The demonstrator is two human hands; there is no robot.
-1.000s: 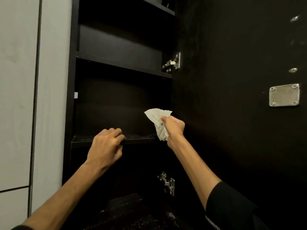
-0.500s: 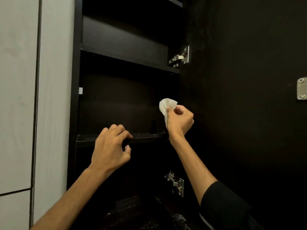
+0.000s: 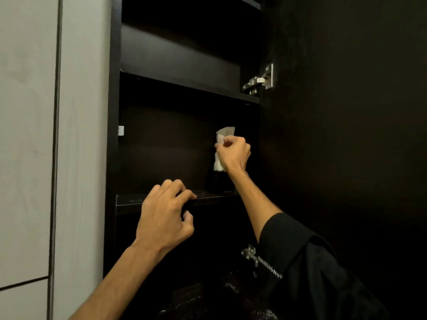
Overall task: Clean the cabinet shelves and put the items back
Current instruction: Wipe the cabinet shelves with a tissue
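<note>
Cloth (image 3: 222, 144): small white wad, soft and light, no stiffness, pinched in your right hand (image 3: 233, 153) inside the cabinet, above the dusty shelf (image 3: 129, 199). Bunch it in the palm so it won't slip. Your left hand (image 3: 165, 213) holds nothing, curled fingers resting on the shelf edge.

The cabinet (image 3: 184, 139) was dark brown-black throughout, its open door (image 3: 346, 135) equally dark, the hinge (image 3: 260, 80) shone silver, the crumpled cloth (image 3: 221, 146) showed white, the sleeve (image 3: 300, 250) black, the neighbouring panel (image 3: 27, 135) pale grey.
</note>
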